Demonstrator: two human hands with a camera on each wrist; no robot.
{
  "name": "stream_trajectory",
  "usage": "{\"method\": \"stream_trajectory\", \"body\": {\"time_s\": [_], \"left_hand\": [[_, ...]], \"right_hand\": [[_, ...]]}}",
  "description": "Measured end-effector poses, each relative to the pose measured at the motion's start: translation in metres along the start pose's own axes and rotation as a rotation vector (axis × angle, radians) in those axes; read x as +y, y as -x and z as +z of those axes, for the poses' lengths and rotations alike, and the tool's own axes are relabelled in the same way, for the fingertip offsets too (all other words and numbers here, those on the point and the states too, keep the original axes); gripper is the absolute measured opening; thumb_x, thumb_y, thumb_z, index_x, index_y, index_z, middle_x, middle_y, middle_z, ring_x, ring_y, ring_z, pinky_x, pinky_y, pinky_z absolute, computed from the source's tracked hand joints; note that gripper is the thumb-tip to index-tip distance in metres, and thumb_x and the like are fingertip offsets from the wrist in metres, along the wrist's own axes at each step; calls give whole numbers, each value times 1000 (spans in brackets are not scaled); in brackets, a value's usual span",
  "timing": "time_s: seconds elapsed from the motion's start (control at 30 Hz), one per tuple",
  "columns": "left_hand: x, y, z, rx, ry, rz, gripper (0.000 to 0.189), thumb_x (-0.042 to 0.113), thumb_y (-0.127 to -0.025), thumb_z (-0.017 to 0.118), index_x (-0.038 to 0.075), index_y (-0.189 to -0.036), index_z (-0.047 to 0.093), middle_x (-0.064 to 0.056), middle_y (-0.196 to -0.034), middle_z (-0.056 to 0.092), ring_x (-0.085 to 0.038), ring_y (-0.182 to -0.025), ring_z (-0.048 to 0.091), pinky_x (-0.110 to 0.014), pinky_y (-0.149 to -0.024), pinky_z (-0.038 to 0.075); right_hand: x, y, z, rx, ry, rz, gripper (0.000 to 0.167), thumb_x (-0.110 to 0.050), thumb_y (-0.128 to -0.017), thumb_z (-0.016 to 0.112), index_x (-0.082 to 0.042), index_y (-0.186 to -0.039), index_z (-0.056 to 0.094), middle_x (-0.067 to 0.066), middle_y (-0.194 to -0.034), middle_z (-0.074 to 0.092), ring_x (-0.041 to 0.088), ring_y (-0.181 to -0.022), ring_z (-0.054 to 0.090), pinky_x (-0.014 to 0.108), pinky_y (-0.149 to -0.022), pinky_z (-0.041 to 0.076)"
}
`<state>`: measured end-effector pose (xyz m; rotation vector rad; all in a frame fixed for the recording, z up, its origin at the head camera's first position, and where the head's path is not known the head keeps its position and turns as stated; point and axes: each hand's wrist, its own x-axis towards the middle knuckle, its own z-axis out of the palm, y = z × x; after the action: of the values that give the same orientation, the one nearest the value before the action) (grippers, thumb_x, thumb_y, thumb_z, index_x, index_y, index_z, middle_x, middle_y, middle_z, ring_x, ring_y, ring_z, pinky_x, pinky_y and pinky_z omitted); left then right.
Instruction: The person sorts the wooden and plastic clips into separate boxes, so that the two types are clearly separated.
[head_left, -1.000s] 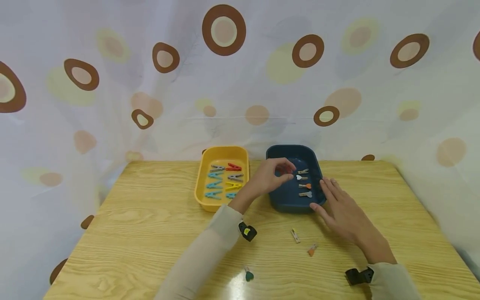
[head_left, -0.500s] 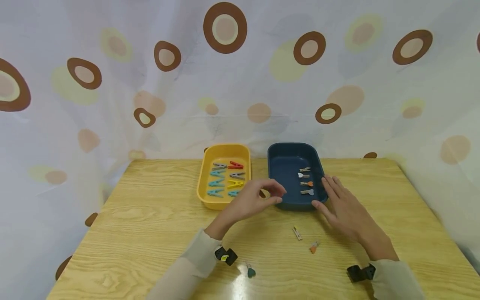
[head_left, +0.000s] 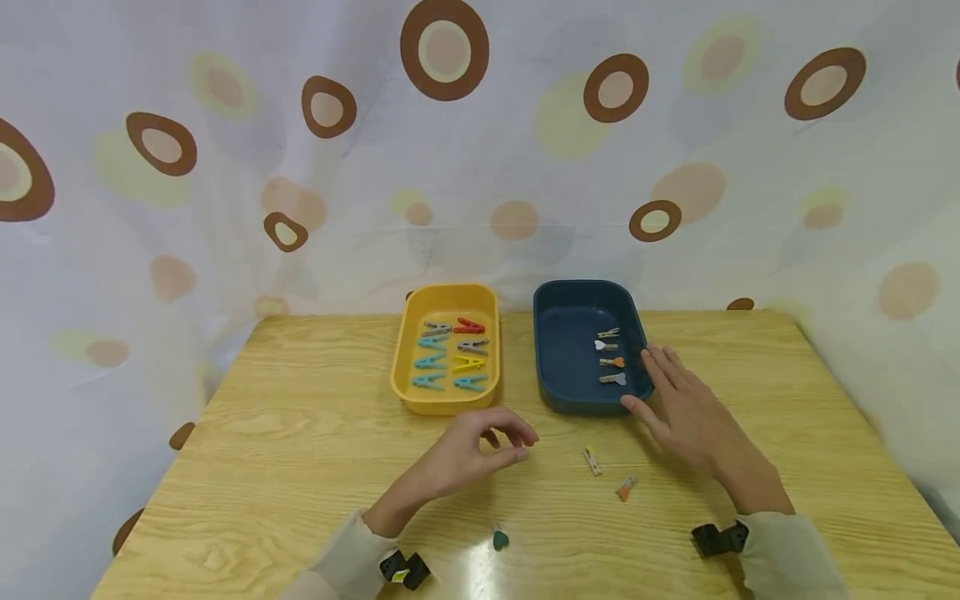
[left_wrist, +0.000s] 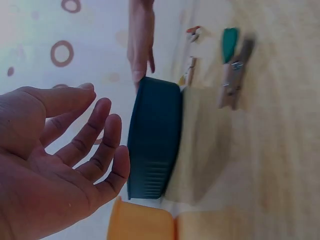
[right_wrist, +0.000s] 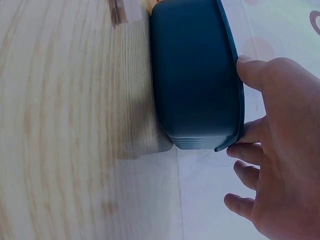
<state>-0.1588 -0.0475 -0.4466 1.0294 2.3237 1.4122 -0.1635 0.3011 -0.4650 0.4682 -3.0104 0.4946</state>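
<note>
My left hand hovers above the table in front of the yellow tray, its fingers loosely bent and nothing between them. In the left wrist view, the same hand has its thumb and fingertips apart. Nearest below it on the table lies a clothespin with a green heart. My right hand rests at the near right corner of the dark blue tray; the right wrist view shows thumb and fingers touching its rim. Several small wooden clothespins, including one with an orange heart, line that tray's right side.
Several plastic clothespins, one of them red, lie in two columns in the yellow tray. A wooden clothespin with a yellow end and another with an orange end lie before the blue tray. A patterned curtain hangs behind the table.
My left hand has drawn back from over the blue tray toward the front left, coming down in front of the yellow tray. The right hand stays at the blue tray's rim.
</note>
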Motion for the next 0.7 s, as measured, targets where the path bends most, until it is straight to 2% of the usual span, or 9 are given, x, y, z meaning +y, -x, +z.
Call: {"method": "stream_trajectory", "body": {"time_s": [0.2,0.5,0.6,0.7], "left_hand": [[-11,16,7,-39,11,-34,14,10,-95,75,8,-109,76,1,-101,75,-4,-93,65,-29,-78,54],[-27,40,6,-120,50,-132,14,9,-93,77,12,-107,76,0,-103,75,-10,-95,67,-28,-80,52],[-30,43,5,-146,68,-139,18,6,-91,79,12,-107,75,-1,-104,74,-12,-97,68,-28,-82,52],[-31,45,4,-172,70,-114,20,3,-88,80,10,-106,75,-2,-103,74,-13,-97,68,-28,-84,53]], "right_hand": [[0,2,-2,4,-9,-8,85,-52,-106,49,7,-160,19,28,-167,16,46,-153,12,64,-118,22],[0,-1,1,10,-10,-12,85,-52,-107,49,7,-161,19,29,-166,18,46,-154,12,64,-118,22],[0,-1,1,10,-12,-6,85,-52,-106,48,6,-161,19,28,-166,17,45,-154,12,64,-118,22],[0,0,1,6,-14,-1,86,-53,-106,48,6,-161,18,27,-167,15,45,-154,11,64,-118,21]]}}
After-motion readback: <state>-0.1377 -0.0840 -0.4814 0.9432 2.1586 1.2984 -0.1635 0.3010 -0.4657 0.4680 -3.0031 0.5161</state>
